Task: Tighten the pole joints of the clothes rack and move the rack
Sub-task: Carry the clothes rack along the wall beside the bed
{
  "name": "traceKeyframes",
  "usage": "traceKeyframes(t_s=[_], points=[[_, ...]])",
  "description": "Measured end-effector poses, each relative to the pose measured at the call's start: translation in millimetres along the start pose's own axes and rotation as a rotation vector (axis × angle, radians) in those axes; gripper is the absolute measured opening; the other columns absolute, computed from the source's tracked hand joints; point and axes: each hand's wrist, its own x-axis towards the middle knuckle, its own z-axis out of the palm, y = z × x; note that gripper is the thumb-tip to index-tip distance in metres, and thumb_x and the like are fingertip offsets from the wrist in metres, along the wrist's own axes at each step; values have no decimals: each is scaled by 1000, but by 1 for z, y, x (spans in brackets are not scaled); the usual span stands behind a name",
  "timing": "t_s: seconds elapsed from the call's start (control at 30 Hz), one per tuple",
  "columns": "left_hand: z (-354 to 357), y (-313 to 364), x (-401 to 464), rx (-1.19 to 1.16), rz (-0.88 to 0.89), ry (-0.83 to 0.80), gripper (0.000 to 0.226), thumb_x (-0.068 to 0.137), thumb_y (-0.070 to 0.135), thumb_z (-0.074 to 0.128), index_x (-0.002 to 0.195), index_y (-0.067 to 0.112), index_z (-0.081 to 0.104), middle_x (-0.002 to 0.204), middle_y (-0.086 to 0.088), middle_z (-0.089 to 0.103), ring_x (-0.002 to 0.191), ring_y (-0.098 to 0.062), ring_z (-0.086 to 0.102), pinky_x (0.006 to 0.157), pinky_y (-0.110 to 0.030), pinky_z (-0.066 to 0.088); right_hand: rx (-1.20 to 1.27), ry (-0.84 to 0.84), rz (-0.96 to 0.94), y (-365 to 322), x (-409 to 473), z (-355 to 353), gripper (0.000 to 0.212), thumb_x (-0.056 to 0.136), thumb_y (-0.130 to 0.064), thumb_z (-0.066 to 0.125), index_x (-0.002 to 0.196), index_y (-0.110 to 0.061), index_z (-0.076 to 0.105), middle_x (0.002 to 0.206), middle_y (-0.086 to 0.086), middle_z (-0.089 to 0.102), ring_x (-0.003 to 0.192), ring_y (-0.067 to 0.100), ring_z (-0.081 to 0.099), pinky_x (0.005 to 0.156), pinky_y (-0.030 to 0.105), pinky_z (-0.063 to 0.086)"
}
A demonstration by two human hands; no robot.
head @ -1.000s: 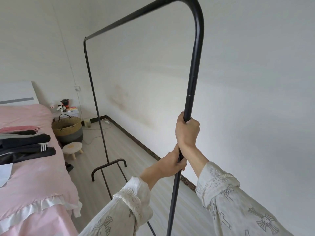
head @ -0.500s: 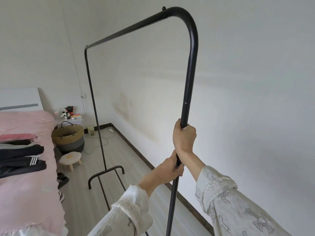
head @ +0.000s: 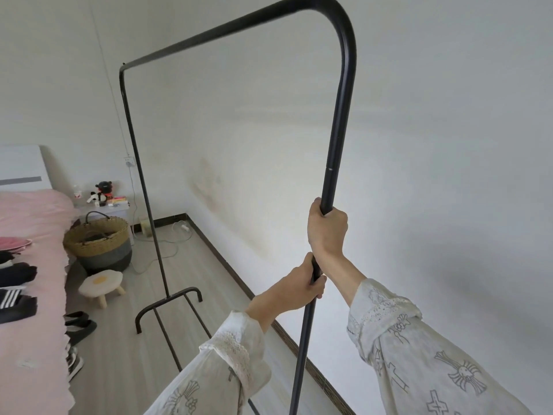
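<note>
Right hand (head: 326, 232) above, left hand (head: 294, 287) below, both clenched on the black metal rack pole (head: 335, 163), likely twisting the joint seam (head: 331, 168) above the grip.

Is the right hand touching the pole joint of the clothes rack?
Apart. In the head view the right hand grips the near pole below the pole joint, and a bare stretch of black pole shows between them.

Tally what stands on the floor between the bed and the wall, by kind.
Clothes rack: 1
Woven basket: 1
Small stool: 1
Dark shoes: 2, as far as shows
Total: 5
</note>
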Motion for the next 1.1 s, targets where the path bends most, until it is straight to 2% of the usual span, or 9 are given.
traceKeyframes(t_s=[0.17, 0.3, 0.4, 0.63, 0.8, 1.1], points=[[-8, -18, 60, -7, -1, -35, 24, 94, 19, 39, 113, 5, 36, 84, -7, 59, 64, 2, 54, 64, -12, 43, 51, -5, 45, 20, 58, 15, 48, 88, -25, 49, 47, -18, 24, 34, -11, 23, 37, 16, 22, 41, 26, 23], [-11, -31, 102, -23, 0, -27, 24, 93, 19, 38, 114, 7, 36, 86, -8, 59, 74, -13, 58, 79, -31, 49, 68, -14, 74, 35, 100, 26, 48, 87, -27, 49, 47, -19, 23, 26, -13, 19, 35, 14, 20, 41, 25, 22], [-13, -35, 124, -14, 4, -26, 24, 94, 19, 39, 113, 5, 35, 87, -10, 58, 79, -19, 59, 84, -38, 50, 77, -30, 77, 41, 121, 30, 48, 87, -26, 49, 48, -19, 23, 28, -14, 19, 34, 14, 20, 41, 24, 21], [-3, -38, 184, 11, -6, -7, 25, 95, 21, 39, 114, 7, 34, 86, -9, 58, 76, -19, 59, 79, -38, 50, 92, -64, 96, 61, 181, 25, 48, 87, -25, 49, 47, -20, 23, 28, -14, 20, 34, 15, 21, 41, 25, 20], [11, -35, 226, 30, -63, 25, 25, 95, 24, 40, 113, 7, 34, 88, -10, 61, 85, -24, 62, 80, -42, 52, 108, -116, 89, 76, 223, 12, 49, 87, -25, 49, 47, -21, 22, 34, -12, 20, 38, 17, 20, 43, 25, 19], [32, -28, 294, 53, -139, 97, 22, 94, 24, 41, 109, 9, 36, 84, -5, 61, 76, -16, 59, 79, -40, 51, 127, -227, 72, 97, 295, -4, 50, 87, -25, 48, 45, -21, 22, 28, -14, 19, 34, 15, 20, 41, 25, 20]])
